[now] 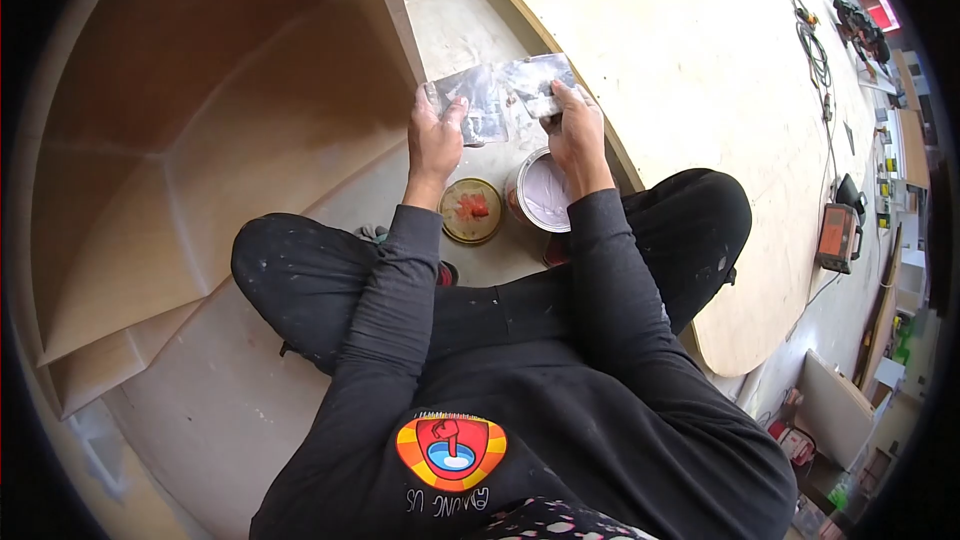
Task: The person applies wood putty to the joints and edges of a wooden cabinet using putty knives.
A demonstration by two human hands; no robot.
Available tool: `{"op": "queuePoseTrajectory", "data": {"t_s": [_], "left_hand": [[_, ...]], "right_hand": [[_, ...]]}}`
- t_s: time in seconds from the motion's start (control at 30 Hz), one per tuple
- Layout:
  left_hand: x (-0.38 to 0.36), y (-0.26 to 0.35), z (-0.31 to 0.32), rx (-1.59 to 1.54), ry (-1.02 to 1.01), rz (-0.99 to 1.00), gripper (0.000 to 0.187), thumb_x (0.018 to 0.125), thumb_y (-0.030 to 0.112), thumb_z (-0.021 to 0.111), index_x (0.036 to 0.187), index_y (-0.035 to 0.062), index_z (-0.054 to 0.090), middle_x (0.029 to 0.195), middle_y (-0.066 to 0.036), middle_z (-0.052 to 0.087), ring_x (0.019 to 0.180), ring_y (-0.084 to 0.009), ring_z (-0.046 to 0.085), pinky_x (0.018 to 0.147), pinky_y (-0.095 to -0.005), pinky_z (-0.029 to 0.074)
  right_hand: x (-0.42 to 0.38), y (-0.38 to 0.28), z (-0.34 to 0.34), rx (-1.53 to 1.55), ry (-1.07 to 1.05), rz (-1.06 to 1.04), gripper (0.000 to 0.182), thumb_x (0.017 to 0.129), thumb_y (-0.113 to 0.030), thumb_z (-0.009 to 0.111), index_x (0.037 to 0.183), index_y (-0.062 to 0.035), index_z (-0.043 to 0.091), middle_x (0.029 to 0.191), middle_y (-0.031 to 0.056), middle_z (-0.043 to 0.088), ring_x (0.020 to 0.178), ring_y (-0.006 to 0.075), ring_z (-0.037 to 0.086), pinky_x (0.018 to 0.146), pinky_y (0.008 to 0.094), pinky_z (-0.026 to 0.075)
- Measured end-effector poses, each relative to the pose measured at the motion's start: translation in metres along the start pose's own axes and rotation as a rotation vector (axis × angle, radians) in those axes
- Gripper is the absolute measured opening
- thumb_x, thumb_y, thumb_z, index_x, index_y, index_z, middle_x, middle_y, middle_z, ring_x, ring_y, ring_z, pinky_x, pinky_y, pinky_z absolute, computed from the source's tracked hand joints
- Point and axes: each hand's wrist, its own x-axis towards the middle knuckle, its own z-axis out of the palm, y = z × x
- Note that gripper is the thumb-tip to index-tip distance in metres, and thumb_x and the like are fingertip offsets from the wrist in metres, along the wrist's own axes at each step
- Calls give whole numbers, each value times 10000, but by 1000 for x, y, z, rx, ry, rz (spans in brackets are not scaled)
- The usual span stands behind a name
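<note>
Between my legs, both hands are raised and gripping flat, thin spreaders smeared with whitish filler. My left hand (pixel 436 140) is closed on the left spreader (pixel 484 118), thumb on its upper face. A second spreader (pixel 532 74) is pinched in my right hand (pixel 577 137), its edge meeting or overlapping the left one. Below my right hand stands an open tin of filler (pixel 543 192) with a pale lilac paste inside. Beside it, under my left wrist, lies a round lid (pixel 462 231) bearing a red-orange dab.
A large brown angled panel structure (pixel 270 130) rises at the left. To the right is a broad pale wooden sheet (pixel 690 70) with a curved end. Farther right are cables (pixel 815 55), an orange-and-black machine (pixel 838 238) and a leaning board (pixel 832 410).
</note>
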Motion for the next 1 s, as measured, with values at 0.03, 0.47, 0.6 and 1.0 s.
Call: {"op": "queuePoseTrajectory", "data": {"t_s": [0.03, 0.47, 0.6, 1.0], "left_hand": [[0, 0, -2, -1, -2, -4, 205, 903, 47, 593, 1084, -49, 577, 1035, -168, 696, 960, -263, 671, 870, -361, 511], [3, 27, -26, 144, 90, 54, 231, 885, 63, 621, 1085, -46, 581, 996, -211, 706, 952, -352, 694, 848, -407, 527], [2, 24, -27, 61, 83, 39, 220, 895, 75, 623, 1079, -41, 588, 1006, -197, 716, 961, -321, 705, 851, -387, 537], [7, 46, -37, -53, -31, 37, 252, 939, 71, 607, 1178, -9, 610, 1106, -80, 689, 1017, -142, 658, 875, -292, 529]], "right_hand": [[0, 1, -1, -79, 57, -68, 214, 950, -112, 638, 1080, 56, 613, 996, 119, 687, 863, 265, 689, 782, 375, 562], [25, 25, -58, -1602, 113, -418, 206, 880, -205, 625, 997, -84, 744, 1008, 212, 708, 978, 394, 681, 867, 467, 535], [22, 26, -63, -1663, 34, -383, 211, 889, -216, 621, 1002, -82, 737, 982, 211, 708, 960, 407, 677, 867, 471, 530], [15, 9, -47, -1751, 226, -395, 320, 951, -259, 548, 949, 14, 715, 920, 268, 713, 900, 441, 688, 818, 485, 537]]}}
